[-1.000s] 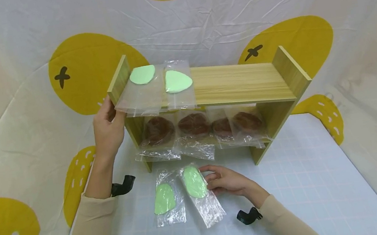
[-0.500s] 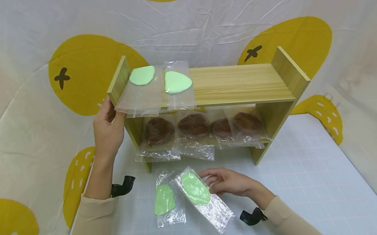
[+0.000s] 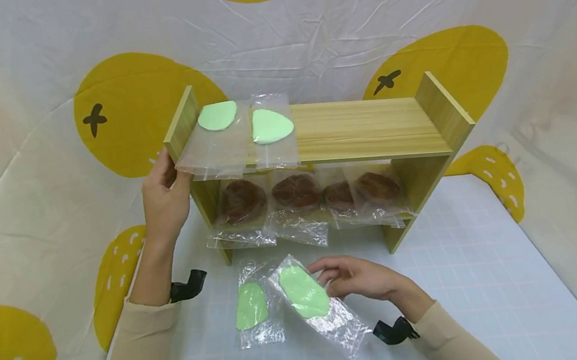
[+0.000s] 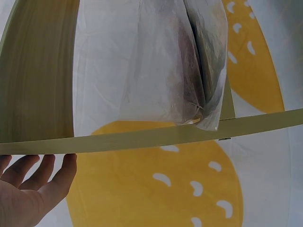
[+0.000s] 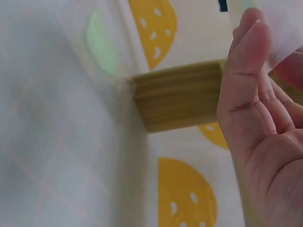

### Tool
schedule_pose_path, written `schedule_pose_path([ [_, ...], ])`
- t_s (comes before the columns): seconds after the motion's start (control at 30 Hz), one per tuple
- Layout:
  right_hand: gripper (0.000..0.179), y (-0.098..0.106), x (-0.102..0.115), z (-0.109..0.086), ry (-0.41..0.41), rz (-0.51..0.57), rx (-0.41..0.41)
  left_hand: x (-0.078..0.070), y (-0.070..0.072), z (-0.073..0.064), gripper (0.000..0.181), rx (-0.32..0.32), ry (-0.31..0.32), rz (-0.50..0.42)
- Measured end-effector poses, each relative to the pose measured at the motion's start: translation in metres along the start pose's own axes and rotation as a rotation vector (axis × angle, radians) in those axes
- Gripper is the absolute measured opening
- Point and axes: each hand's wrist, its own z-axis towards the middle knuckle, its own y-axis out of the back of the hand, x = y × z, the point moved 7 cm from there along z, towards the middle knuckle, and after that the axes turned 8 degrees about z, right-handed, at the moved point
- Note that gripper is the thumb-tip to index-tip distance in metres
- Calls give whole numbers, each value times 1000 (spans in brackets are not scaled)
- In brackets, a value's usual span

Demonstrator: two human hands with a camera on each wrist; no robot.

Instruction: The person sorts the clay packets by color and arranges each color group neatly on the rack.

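Note:
My left hand (image 3: 165,200) touches the outside of the wooden shelf's left side panel (image 3: 182,121); in the left wrist view its fingertips (image 4: 70,163) meet that panel. Above the table, my right hand (image 3: 363,280) pinches the edge of a clear plastic bag with a flat pale green piece (image 3: 304,291) inside, tilted. Part of this bag (image 5: 286,28) shows beside the fingers in the right wrist view. Left of it, a similar green bagged piece (image 3: 251,305) lies on the table. Two more bagged green pieces, one left (image 3: 217,116) and one right (image 3: 272,125), lie on the top shelf.
Several bags with dark brown round pieces (image 3: 296,192) stand along the lower shelf, their ends hanging over its front. The top shelf board (image 3: 364,126) extends right to the right side panel (image 3: 444,103). Fabric printed with yellow shapes hangs behind the blue-white table (image 3: 479,276).
My right hand has moved slightly right, swinging the bag's lower end to the right and tilting it more. My left hand has stayed at the shelf's side panel.

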Motion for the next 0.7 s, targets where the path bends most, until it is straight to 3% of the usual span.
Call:
schedule_pose_path([
  [0.4, 47, -1, 58, -16, 152, -120, -11, 1, 0, 1, 45, -2, -11, -13],
  [0.7, 48, 5, 109, -30, 302, -37, -22, 0, 0, 1, 45, 0, -23, -15],
])
